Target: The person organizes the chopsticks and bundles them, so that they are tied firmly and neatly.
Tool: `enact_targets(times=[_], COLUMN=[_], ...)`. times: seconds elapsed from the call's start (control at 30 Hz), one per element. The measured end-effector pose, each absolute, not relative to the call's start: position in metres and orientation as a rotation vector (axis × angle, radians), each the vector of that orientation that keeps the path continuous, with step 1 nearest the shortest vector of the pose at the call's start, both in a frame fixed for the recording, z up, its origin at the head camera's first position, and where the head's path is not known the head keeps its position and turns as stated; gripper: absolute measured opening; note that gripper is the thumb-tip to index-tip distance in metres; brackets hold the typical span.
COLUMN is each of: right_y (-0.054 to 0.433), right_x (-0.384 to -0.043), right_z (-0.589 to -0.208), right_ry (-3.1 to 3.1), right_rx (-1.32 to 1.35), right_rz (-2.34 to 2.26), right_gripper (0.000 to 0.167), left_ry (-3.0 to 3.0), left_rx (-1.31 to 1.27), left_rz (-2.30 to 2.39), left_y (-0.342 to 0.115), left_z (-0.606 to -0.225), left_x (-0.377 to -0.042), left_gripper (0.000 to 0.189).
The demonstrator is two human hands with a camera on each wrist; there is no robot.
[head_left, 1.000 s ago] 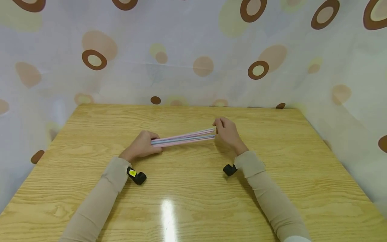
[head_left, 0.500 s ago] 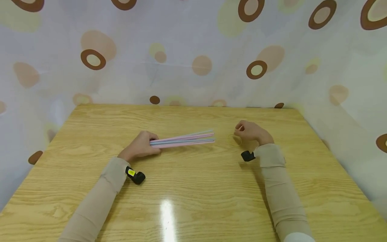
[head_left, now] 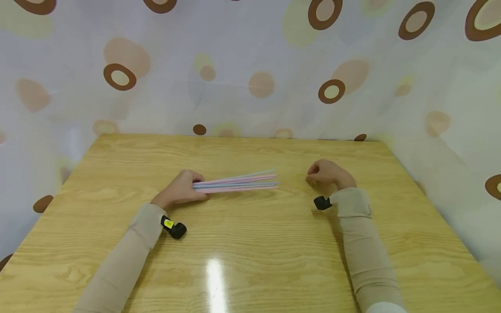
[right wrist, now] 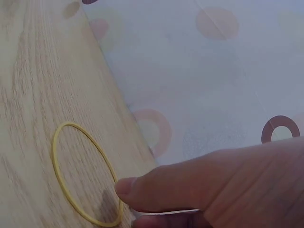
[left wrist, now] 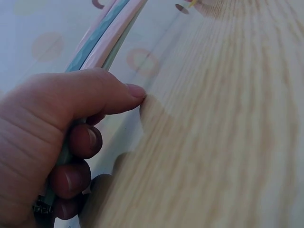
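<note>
My left hand (head_left: pixel 182 188) grips a bundle of long, thin pink and blue pastel sticks (head_left: pixel 238 183) near its left end. Their free ends fan apart slightly toward the right. In the left wrist view, the thumb and curled fingers wrap the sticks (left wrist: pixel 102 40), and the palm hides their lower part. To the right of the bundle, my right hand (head_left: pixel 326 173) pinches one side of a yellow rubber band (right wrist: pixel 58 166). The thumb tip overlaps the loop's edge in the right wrist view, and the band stands as an oval loop close over the wood.
Both hands work over a wooden table (head_left: pixel 250 243). A pale curtain (head_left: pixel 235 104) with brown and peach spots surrounds its back and sides. Each sleeve cuff carries a black wrist camera, the left one (head_left: pixel 178 230) bearing a yellow label.
My right hand has moved away from the sticks' right ends toward the right, bringing the rubber band, then dipped slightly. The stick ends have spread and sunk a little; my left hand has barely moved.
</note>
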State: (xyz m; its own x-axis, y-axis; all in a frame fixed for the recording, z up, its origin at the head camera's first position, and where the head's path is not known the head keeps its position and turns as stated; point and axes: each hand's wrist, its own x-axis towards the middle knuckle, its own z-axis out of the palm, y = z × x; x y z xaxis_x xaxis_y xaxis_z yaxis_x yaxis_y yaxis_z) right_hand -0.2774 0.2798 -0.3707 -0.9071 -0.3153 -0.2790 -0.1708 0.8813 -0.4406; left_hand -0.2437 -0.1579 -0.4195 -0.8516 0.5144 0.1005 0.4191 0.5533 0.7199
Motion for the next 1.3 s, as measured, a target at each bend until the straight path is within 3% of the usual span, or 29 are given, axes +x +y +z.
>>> enact_targets(times=[0.33,0.77,0.97,1.3], right_y=[0.268,0.261,0.259,0.241], right_x=[-0.277,-0.274,-0.276,-0.273], right_z=[-0.379,-0.381,-0.376,-0.364], right_ry=[2.777,2.776,2.698,2.536], right_rx=[-0.404,-0.404,-0.379,-0.550], right_rz=[-0.479,-0.423,-0.641,-1.174], right_gripper=[0.018,0.025,0.030,0.021], left_ry=[2.639,2.672,2.666,2.674], left_rx=[0.742,0.759,0.767,0.743], left_rz=[1.189,1.140,1.138,1.140], left_y=[-0.159,-0.158,-0.155,-0.154], left_z=[-0.429,-0.424,-0.423,-0.422], left_x=[-0.237,-0.240,-0.242,-0.241], left_gripper=[0.018,0.018,0.018,0.020])
